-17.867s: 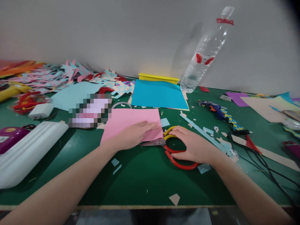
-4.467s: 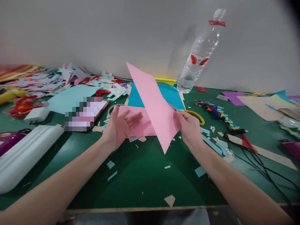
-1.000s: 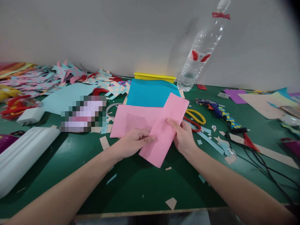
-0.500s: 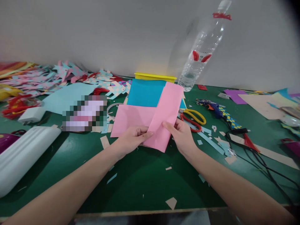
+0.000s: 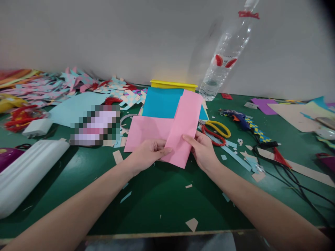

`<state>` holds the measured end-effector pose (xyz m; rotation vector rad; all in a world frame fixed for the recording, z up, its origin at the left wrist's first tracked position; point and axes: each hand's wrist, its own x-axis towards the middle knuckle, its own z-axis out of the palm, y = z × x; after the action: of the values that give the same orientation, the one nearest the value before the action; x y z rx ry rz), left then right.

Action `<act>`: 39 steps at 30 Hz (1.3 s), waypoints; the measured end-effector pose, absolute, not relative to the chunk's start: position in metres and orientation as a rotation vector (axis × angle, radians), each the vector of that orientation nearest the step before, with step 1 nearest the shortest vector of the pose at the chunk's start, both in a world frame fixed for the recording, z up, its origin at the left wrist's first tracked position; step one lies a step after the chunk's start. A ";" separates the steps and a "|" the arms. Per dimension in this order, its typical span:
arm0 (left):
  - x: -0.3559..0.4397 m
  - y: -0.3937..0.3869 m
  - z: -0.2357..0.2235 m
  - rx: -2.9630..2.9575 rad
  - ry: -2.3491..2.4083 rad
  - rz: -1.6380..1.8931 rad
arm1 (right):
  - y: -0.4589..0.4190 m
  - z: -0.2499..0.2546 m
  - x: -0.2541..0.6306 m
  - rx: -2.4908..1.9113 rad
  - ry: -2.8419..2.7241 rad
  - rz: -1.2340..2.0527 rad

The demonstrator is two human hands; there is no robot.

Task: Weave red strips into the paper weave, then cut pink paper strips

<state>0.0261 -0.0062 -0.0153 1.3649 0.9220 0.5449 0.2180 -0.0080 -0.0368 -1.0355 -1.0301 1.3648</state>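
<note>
Between my hands is a folded piece of pink paper [image 5: 184, 122], tilted and raised above the green table. My left hand [image 5: 149, 153] pinches its lower left edge between thumb and fingers. The right edge is gripped by my right hand [image 5: 202, 148], thumb in front and fingers behind. Behind my left hand lies another flat pink sheet [image 5: 148, 129]; whether it joins the folded piece cannot be made out. Farther back are blue paper [image 5: 163, 103] and a yellow strip-shaped object [image 5: 174, 84]. Scissors with red and yellow handles [image 5: 218, 129] lie just beyond my right hand.
A clear plastic bottle [image 5: 222, 59] leans against the wall. Left are a blurred-out phone [image 5: 95, 125], a white charger [image 5: 38, 127], a long white object [image 5: 34, 174] and woven paper strips [image 5: 39, 87]. Black cables [image 5: 293, 181] and paper scraps [image 5: 192, 224] lie on the green table [image 5: 162, 202].
The folded pink paper has tilted slightly, its top edge shifting a little left. Both hands keep nearly the same hold. The whole view has shifted very slightly.
</note>
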 end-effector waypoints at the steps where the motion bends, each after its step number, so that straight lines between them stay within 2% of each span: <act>1: 0.026 -0.006 -0.015 1.367 0.921 0.539 | -0.008 -0.037 0.218 -1.040 -1.033 1.363; 16: 0.025 -0.006 -0.017 1.457 0.954 0.522 | -0.011 -0.035 0.219 -1.066 -1.098 1.289; 21: 0.027 -0.007 -0.017 1.442 0.931 0.514 | -0.012 -0.034 0.220 -1.166 -1.199 1.142; 28: 0.025 -0.002 -0.021 1.273 0.981 0.683 | -0.014 -0.020 0.221 -1.264 -1.498 1.075; 34: 0.023 0.002 -0.024 1.219 1.007 0.774 | -0.015 -0.018 0.220 -1.270 -1.538 1.306; 39: 0.026 0.000 -0.024 1.160 1.049 0.844 | -0.011 -0.026 0.221 -1.158 -1.411 1.375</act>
<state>0.0264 -0.0002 -0.0237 1.1598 1.0494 0.8441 0.2215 -0.0115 -0.0256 -1.1576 -1.4110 1.3752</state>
